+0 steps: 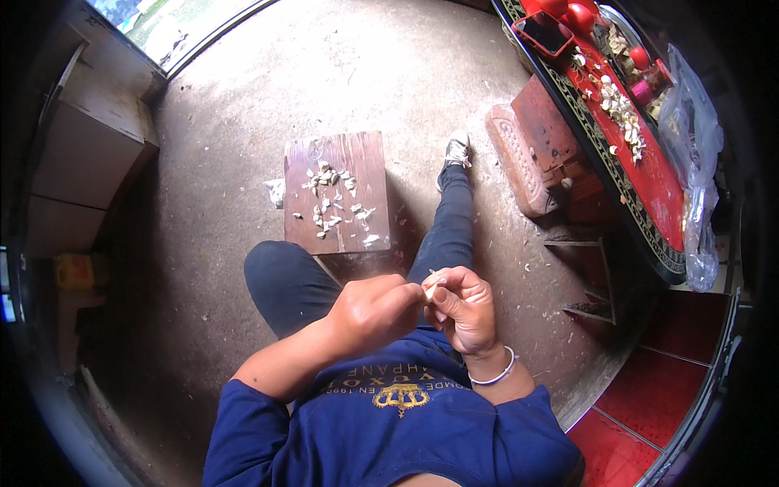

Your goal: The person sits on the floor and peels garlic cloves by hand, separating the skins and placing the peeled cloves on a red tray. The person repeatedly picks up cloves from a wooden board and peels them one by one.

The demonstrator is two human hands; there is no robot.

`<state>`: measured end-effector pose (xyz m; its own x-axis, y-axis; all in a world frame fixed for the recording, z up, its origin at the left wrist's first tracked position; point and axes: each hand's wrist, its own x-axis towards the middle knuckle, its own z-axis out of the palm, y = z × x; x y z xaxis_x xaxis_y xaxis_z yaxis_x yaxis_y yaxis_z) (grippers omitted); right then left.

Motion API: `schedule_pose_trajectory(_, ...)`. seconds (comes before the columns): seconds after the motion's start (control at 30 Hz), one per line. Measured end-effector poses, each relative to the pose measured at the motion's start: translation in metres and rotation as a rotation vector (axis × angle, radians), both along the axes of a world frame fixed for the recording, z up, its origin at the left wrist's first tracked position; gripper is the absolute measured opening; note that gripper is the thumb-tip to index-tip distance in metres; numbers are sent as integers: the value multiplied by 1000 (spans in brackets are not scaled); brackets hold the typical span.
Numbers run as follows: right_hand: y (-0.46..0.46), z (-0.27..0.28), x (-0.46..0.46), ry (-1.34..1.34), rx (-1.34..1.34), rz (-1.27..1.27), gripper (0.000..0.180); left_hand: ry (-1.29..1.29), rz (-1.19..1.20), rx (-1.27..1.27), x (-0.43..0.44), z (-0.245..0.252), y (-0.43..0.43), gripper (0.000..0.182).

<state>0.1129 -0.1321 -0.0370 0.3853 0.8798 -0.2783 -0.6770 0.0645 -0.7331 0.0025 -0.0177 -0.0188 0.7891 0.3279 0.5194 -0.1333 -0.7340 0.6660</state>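
Note:
Close together over my lap, both hands meet at a small pale garlic clove. My left hand, seen from the back, pinches the clove's side with its fingertips. My right hand, with a white bracelet at the wrist, grips the clove between thumb and fingers; a thin bit of skin sticks up by its fingertips. Beyond my knees stands a brown wooden stool with scattered garlic cloves and skins on it. More peeled-looking white cloves lie in a heap on the red table at the upper right.
The red table with a black patterned rim also holds a phone, tomatoes and a clear plastic bag. Under it is a reddish carved wooden piece. A cabinet stands left; an opening is at upper left.

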Motion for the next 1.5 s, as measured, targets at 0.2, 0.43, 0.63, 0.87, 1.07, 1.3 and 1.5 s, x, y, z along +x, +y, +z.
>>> schedule_pose_trajectory(0.2,2,4,-4,71,5,20,14,-23,20,-56,1,0,0,15)
schedule_pose_trajectory(0.43,0,5,-5,-19,-5,75,15,10,83,-110,-1,0,-2,13)
schedule_pose_trajectory(0.63,0,6,-5,-47,-18,106,14,15,96,-114,-2,0,0,12)
schedule_pose_trajectory(0.87,-1,6,-4,-52,-77,93,10,75,117,-155,-8,4,1,14)
schedule_pose_trajectory(1.07,0,1,-3,-28,-110,38,11,94,88,-403,-21,8,9,11)
schedule_pose_trajectory(1.3,-2,3,-3,-114,-107,66,16,228,111,-292,-13,3,8,19)
schedule_pose_trajectory(1.5,-2,3,-3,-206,-107,125,19,229,48,-187,-7,-3,0,15)
